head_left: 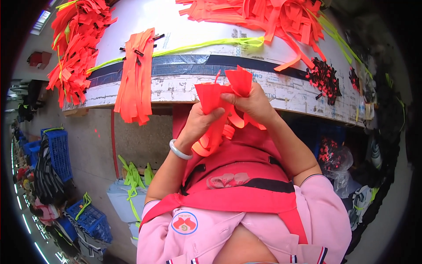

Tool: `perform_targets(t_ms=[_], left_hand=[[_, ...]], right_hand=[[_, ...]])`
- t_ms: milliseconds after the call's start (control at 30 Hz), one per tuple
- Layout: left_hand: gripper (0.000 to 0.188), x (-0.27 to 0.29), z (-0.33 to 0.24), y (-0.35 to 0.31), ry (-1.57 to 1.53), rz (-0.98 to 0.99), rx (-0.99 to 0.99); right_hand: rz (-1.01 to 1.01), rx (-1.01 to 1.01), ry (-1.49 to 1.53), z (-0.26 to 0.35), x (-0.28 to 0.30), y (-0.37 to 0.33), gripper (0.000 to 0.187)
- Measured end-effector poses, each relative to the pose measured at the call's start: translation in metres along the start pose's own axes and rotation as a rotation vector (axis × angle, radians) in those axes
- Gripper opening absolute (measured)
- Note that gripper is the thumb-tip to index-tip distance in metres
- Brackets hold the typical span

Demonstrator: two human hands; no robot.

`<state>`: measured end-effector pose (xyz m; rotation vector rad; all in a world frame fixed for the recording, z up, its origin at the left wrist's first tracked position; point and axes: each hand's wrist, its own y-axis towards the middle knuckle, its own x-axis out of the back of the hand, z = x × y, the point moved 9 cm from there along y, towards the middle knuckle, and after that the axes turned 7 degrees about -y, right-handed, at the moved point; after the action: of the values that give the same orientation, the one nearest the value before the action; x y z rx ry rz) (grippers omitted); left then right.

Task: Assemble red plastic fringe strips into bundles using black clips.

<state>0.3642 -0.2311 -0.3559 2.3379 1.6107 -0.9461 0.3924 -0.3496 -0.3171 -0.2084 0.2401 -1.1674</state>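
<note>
In front of my apron, just off the table's near edge, both hands are closed on orange-red fabric strips. My left hand pinches one group of strips, whose ends fan upward while loops hang below. My right hand grips another fanned piece close beside it, thumb turned toward the left group. Whether the two groups are joined is hidden by the fingers. To the left, a bundle of long orange strips with small black pieces on it hangs over the table edge.
The white table bears dark tape and a yellow-green ribbon. Piles of orange strips lie at the far left and the back. Small black-and-red pieces lie at the right. Blue crates stand on the floor at left.
</note>
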Motion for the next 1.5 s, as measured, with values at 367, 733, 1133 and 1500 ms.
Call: perform_targets(t_ms=[367,733,1133,1500], left_hand=[[0.017,-0.013,-0.011,0.002,0.091,-0.020,-0.121],[0.051,-0.025,-0.011,-0.003,0.470,0.114,-0.029],[0.061,-0.034,-0.024,-0.014,0.100,0.102,0.011],[0.011,-0.052,-0.065,-0.020,0.054,0.051,-0.370]], right_hand=[[-0.077,0.170,-0.110,0.023,-0.006,-0.001,0.049],[-0.089,0.315,-0.147,0.015,-0.027,-0.008,0.040],[-0.324,0.844,-1.168,0.094,-0.038,-0.023,0.042],[0.484,-0.159,-0.102,-0.053,-0.094,-0.047,0.029]])
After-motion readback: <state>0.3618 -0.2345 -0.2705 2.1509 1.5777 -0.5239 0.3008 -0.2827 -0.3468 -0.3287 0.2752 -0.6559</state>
